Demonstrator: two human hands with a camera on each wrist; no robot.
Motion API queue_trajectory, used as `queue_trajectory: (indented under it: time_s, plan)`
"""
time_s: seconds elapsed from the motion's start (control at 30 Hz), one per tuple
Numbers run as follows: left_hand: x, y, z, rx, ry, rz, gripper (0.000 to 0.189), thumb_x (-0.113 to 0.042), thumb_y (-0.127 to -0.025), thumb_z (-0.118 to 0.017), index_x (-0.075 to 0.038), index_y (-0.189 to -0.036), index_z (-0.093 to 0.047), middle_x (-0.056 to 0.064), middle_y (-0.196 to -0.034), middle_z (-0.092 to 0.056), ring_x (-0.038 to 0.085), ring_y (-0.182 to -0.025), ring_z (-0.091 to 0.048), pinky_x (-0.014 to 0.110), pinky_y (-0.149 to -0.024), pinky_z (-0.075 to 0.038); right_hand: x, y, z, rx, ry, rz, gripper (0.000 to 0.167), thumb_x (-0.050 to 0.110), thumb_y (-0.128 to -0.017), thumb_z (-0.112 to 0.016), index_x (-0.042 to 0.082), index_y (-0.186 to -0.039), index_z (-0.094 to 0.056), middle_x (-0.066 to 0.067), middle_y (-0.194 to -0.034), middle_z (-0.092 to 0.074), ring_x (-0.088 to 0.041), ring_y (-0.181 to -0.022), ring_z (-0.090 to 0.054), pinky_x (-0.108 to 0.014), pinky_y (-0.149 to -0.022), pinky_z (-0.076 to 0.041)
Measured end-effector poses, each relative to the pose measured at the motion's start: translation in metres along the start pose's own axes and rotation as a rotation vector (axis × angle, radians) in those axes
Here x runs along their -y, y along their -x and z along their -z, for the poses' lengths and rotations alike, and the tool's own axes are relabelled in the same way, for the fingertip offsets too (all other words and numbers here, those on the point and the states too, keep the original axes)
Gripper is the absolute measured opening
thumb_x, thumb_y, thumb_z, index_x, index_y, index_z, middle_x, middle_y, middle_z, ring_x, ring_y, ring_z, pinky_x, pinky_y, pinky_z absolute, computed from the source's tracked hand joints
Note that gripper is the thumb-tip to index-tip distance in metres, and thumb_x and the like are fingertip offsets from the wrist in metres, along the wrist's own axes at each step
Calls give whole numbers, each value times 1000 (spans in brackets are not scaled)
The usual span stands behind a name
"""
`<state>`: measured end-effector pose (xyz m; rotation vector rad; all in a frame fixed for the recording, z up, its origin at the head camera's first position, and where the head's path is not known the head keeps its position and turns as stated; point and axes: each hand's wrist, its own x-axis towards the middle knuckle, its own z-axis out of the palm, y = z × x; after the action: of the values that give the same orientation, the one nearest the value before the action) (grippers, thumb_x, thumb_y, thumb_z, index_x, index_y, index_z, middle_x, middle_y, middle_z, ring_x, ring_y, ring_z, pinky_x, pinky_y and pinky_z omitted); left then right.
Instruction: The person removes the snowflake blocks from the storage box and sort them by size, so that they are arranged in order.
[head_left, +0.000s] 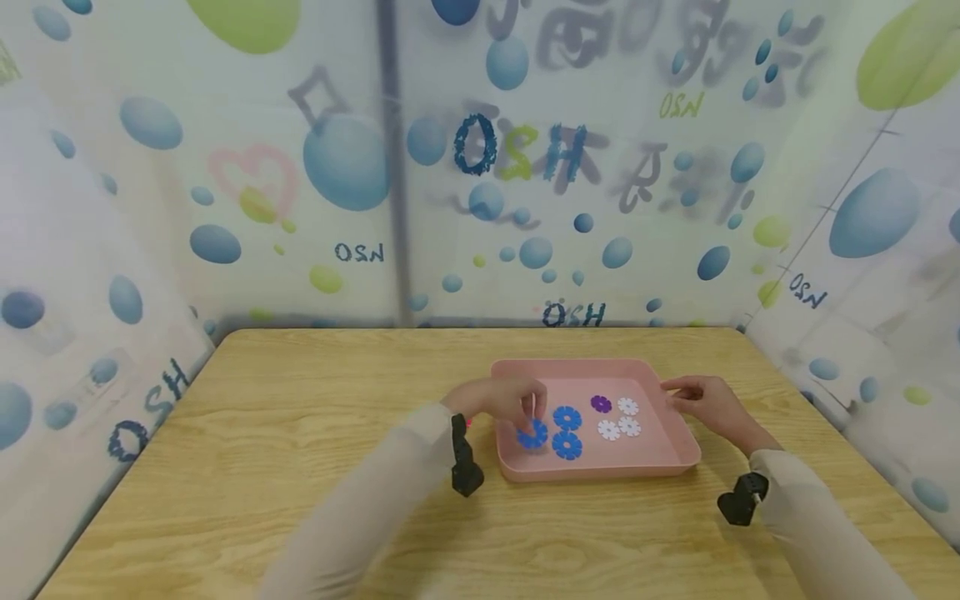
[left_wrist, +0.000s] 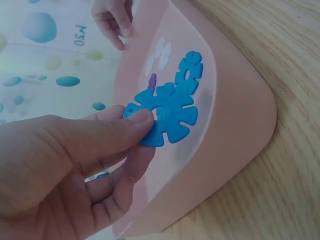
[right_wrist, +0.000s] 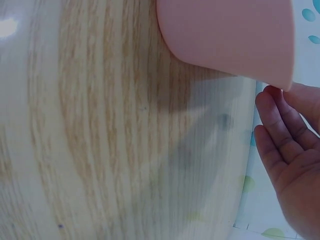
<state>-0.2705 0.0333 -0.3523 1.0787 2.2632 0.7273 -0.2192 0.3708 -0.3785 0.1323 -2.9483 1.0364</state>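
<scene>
My left hand [head_left: 504, 398] is over the left part of a shallow pink tray [head_left: 600, 472]. Between thumb and fingers it pinches a blue notched plastic snowflake disc [left_wrist: 177, 117], tilted up above the tray floor. Two more blue discs [head_left: 567, 445] lie in the tray just right of that hand. Farther right are a purple disc [head_left: 601, 404] and three white discs [head_left: 609, 430]. At the tray's right side, my right hand [head_left: 708, 406] grips the rim, thumb on top and fingers outside, as the right wrist view shows.
The tray stands on a light wood-grain table [head_left: 337, 400]. A small red thing [head_left: 468, 423], mostly hidden, shows by my left wrist. Patterned curtains [head_left: 480, 275] with blue and green dots hang behind and on both sides. Each wrist wears a black device [head_left: 467, 467].
</scene>
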Motion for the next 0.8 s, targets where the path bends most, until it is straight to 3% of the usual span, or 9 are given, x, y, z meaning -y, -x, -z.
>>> queue_trajectory:
  time_s: [0.23,0.47,0.8]
  plan:
    - [2,11,11,-44,-27,-37,16,-3,-78,-71,-10,-82,-56,2,-83,-54,15,-80,-49,24,-69,-43,0,0,0,1,6,2,30,6,-88,-60,-9,-114,-58,-10,-85,-63,-21,-75,-54,-26,-62,-46]
    - [8,28,24,-77,-55,-1,15,-6,-79,-71,-11,-84,-57,1,-82,-55,16,-80,-51,27,-70,-44,-1,0,1,6,-4,0,31,7,-88,-60,-9,-115,-58,-10,-86,-63,-21,-76,-55,-25,-62,-46]
    - [36,60,38,-115,-38,-5,13,-1,-77,-70,-3,-83,-58,1,-80,-55,15,-77,-50,28,-69,-43,-3,-1,-1,-2,3,-2,31,7,-88,-61,-8,-115,-58,-10,-87,-63,-21,-76,-54,-25,-63,-46]
